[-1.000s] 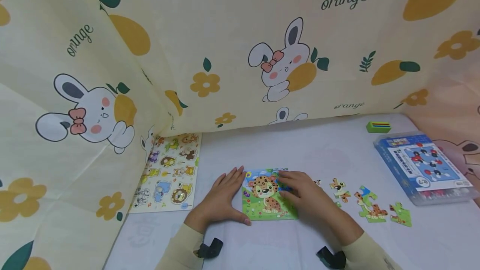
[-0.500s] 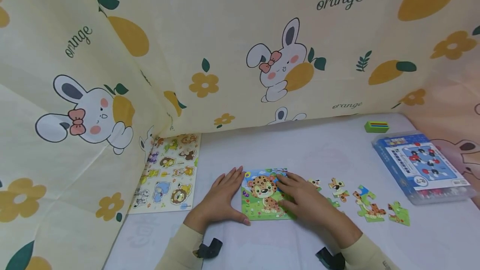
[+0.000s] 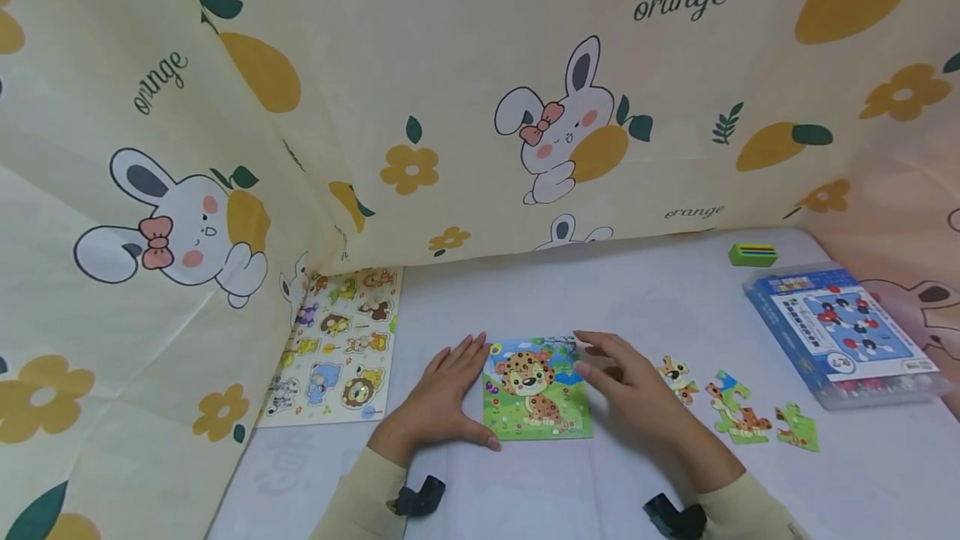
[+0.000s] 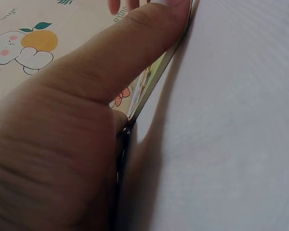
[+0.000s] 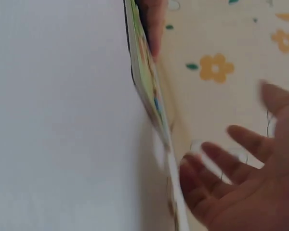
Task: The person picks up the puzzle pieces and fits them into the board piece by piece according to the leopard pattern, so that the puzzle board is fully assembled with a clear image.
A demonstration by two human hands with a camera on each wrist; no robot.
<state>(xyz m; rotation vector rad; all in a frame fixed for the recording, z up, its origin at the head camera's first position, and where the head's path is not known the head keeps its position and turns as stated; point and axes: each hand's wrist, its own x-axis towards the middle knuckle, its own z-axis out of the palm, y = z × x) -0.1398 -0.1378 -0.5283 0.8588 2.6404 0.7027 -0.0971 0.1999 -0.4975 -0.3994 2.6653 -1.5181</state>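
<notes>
A small square picture board (image 3: 534, 390), with a spotted leopard cub on green grass, lies flat in front of me in the head view. My left hand (image 3: 442, 398) rests along its left side with fingers straight and the thumb at the lower left corner; in the left wrist view the thumb (image 4: 120, 53) crosses toward the board's edge. My right hand (image 3: 637, 390) is at the board's right edge, fingers loosely bent and holding nothing. In the right wrist view its fingers (image 5: 233, 166) are spread apart. Jigsaw pieces (image 3: 750, 426) lie to the right of this hand.
A sheet of animal stickers (image 3: 322, 382) lies on the left, partly under the patterned curtain (image 3: 450, 65). At the right are a blue plastic box (image 3: 847, 332) with a molecule picture and a small green block with stripes (image 3: 753, 255). White cloth covers the table (image 3: 525, 490).
My right hand has come off the board's right part and moved rightward, baring that side of the picture. It now covers some loose pieces seen before. The left hand stays put.
</notes>
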